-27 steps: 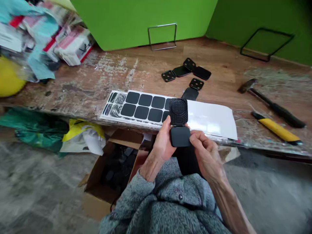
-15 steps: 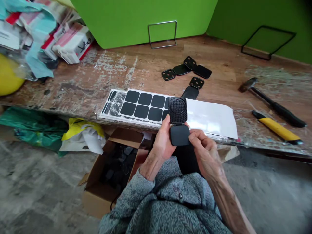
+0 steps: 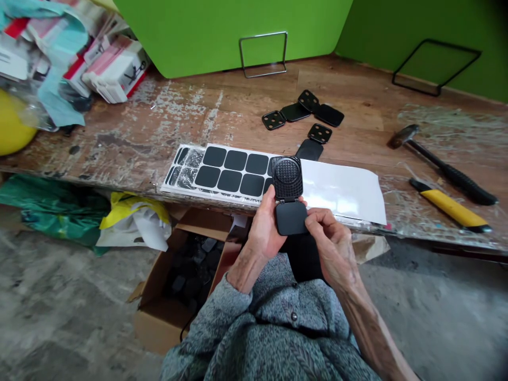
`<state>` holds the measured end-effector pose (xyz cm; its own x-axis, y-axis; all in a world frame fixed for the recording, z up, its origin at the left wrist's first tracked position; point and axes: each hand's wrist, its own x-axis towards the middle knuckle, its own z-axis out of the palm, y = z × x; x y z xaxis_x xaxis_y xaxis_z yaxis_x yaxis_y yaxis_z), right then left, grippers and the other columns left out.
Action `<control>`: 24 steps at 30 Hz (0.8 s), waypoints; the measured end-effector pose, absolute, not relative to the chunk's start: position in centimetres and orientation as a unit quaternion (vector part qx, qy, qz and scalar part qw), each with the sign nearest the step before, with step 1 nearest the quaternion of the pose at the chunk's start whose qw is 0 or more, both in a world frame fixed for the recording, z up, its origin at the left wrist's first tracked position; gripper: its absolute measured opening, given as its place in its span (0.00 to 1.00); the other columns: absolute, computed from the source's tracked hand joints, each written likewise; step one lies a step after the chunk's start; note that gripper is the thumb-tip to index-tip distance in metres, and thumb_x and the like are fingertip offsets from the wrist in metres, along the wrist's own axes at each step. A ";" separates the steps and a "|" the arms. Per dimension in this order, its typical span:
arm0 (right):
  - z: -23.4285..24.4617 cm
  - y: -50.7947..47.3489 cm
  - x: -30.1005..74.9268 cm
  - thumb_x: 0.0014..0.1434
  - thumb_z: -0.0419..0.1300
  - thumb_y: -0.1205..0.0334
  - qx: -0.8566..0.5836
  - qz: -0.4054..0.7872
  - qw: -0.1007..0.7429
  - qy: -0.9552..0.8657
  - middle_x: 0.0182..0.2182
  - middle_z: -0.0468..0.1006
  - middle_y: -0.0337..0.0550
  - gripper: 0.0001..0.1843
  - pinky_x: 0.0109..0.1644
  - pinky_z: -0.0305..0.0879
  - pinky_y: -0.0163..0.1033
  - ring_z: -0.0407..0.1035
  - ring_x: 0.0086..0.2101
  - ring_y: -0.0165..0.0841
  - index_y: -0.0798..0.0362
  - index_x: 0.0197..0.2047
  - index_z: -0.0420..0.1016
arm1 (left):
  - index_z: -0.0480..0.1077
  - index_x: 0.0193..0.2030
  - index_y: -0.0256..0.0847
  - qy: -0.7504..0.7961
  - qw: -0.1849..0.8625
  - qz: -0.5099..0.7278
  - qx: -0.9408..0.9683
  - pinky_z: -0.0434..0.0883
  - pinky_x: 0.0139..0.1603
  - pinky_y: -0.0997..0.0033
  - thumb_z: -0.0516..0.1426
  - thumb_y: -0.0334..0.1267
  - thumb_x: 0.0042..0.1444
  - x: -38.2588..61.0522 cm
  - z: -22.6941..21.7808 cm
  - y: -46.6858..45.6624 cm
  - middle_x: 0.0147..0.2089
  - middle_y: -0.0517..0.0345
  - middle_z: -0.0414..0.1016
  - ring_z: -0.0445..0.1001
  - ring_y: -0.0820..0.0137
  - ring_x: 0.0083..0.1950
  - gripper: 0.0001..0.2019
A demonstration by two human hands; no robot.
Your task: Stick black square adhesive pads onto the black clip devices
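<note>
Near the bench's front edge my left hand [image 3: 265, 228] is wrapped round a black hinged plate [image 3: 291, 219]. The plate hangs unfolded: its upper leaf is ribbed in a grid with a round ring, and its lower leaf is smooth and flat. Thumb and fingertips of my right hand [image 3: 331, 238] pinch the lower leaf's right edge. Whether they grip the leaf itself or a thin layer on it, I cannot tell. Behind the plate lies a white sheet of black rounded-square stickers [image 3: 235, 160], its right part bare and glossy.
Several black hinged plates with holes [image 3: 308, 112] lie farther back on the worn wooden bench [image 3: 222, 114]. A hammer [image 3: 444, 166] and a yellow-handled knife [image 3: 448, 205] lie at right. Below left stands a cardboard box [image 3: 156, 328] of black parts. Small printed boxes [image 3: 115, 71] are piled back left.
The view has shifted very slightly. Both hands keep the same hold on the hinged plate, and nothing on the bench has moved.
</note>
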<state>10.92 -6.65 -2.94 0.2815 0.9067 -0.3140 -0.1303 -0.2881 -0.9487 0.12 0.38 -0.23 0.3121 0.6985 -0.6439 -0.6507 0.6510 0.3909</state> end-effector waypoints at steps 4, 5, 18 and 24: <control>-2.8 -6.4 10.8 0.60 0.61 0.57 -0.622 0.501 0.510 -0.320 0.38 0.73 0.38 0.07 0.44 0.59 0.38 0.65 0.38 0.31 0.51 0.33 0.71 | 0.76 0.36 0.33 0.418 0.807 0.416 0.033 0.76 0.40 0.71 0.43 0.48 0.67 0.1 -0.2 0.4 0.30 0.51 0.78 0.78 0.69 0.33 0.26; -2.7 -6.3 10.8 0.60 0.61 0.57 -0.620 0.502 0.512 -0.319 0.38 0.73 0.38 0.07 0.45 0.60 0.38 0.66 0.38 0.31 0.51 0.33 0.71 | 0.76 0.36 0.33 0.418 0.807 0.417 0.030 0.76 0.41 0.70 0.43 0.48 0.67 0.1 -0.2 0.4 0.29 0.51 0.78 0.78 0.69 0.33 0.26; -2.7 -6.2 10.7 0.61 0.59 0.56 -0.637 0.488 0.482 -0.352 0.33 0.70 0.36 0.08 0.39 0.58 0.37 0.62 0.33 0.30 0.51 0.33 0.70 | 0.74 0.36 0.35 0.388 0.802 0.454 0.003 0.75 0.47 0.65 0.43 0.48 0.67 0.1 -0.7 0.3 0.30 0.51 0.77 0.78 0.66 0.38 0.24; -2.2 -6.1 10.6 0.61 0.58 0.57 -0.638 0.482 0.470 -0.374 0.32 0.69 0.37 0.08 0.38 0.58 0.37 0.62 0.33 0.30 0.51 0.32 0.69 | 0.74 0.36 0.34 0.406 0.790 0.459 0.011 0.74 0.43 0.67 0.44 0.49 0.66 0.1 -0.6 0.2 0.30 0.52 0.76 0.76 0.69 0.33 0.24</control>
